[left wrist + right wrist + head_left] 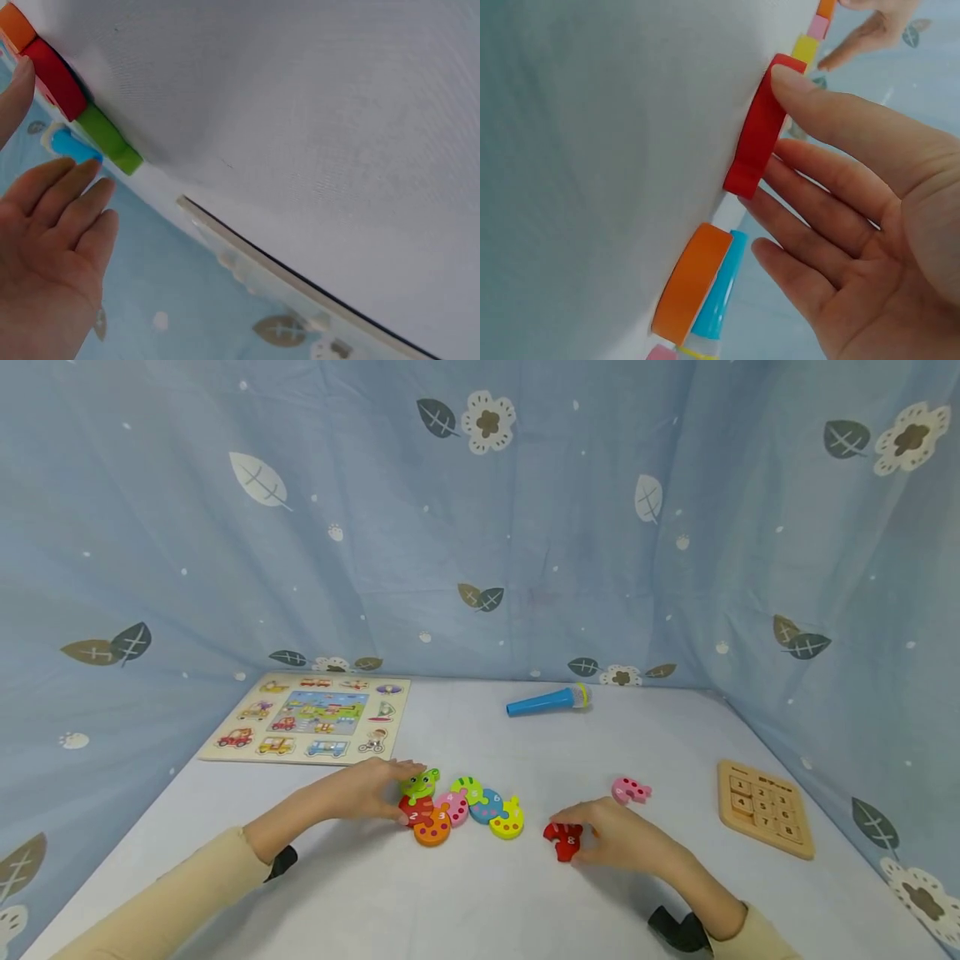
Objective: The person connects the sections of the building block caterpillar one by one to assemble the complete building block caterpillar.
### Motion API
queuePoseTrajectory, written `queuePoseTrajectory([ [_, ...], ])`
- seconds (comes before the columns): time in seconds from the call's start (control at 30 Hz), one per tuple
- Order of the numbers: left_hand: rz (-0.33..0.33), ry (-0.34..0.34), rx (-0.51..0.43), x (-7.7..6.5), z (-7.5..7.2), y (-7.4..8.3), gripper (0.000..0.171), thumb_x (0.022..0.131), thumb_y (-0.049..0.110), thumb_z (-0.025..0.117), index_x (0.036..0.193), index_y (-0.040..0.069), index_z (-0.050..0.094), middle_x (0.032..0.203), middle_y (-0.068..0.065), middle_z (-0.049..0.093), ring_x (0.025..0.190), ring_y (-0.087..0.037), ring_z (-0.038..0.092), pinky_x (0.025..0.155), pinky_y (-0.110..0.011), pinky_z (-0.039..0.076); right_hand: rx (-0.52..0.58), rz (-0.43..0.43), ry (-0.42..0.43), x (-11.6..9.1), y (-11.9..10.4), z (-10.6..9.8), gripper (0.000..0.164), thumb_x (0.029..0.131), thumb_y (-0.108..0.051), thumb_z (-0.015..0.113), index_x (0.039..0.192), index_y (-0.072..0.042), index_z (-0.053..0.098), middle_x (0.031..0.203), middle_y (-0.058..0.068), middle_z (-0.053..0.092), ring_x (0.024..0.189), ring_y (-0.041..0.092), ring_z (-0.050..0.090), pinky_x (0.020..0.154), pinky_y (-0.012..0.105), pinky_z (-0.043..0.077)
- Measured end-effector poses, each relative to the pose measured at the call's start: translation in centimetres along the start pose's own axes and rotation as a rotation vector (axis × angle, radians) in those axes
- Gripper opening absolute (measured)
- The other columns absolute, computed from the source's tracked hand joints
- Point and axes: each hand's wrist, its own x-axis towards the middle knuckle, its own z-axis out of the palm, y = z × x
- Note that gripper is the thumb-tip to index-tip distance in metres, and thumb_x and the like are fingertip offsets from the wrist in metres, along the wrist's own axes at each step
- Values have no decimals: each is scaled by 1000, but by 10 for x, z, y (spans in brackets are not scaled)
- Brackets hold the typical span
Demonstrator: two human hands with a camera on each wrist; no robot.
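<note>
A wooden caterpillar puzzle lies joined on the table, from a green head piece (420,782) with a face, past a red piece (411,811) marked 2, to a yellow end piece (507,819). My left hand (367,789) rests at its left end, thumb touching the red piece and fairly straight fingers beside the head. To the right, apart from the chain, my right hand (626,835) holds a red puzzle piece (567,841) marked 8, its thumb on the near side (761,127). An orange piece (692,285) stands close to that hand in the right wrist view.
A loose pink piece (628,790) lies beyond my right hand. Further back is a blue toy microphone (543,702). A wooden vehicle picture board (386,739) sits at the back left, a wooden number board (765,839) at the right. Blue curtains surround the table.
</note>
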Motion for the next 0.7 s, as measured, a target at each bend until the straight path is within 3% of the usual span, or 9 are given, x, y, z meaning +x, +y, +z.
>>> queuePoseTrajectory([
  [0.37, -16, -2, -11, 0, 7, 0, 76, 80, 41, 78, 138, -1, 51, 138, -13, 52, 128, -28, 49, 102, -42, 43, -5, -24, 11, 1, 4, 1, 47, 75, -18, 84, 118, -7, 70, 113, 1, 69, 92, 15, 61, 72, 25, 55],
  [0.7, -1, 5, 2, 1, 7, -1, 72, 80, 36, 79, 137, 0, 53, 137, -11, 54, 125, -24, 52, 99, -39, 46, 4, -20, -1, 5, 10, -3, 48, 76, -20, 83, 121, -9, 69, 115, 0, 68, 72, 11, 55, 52, 20, 46],
])
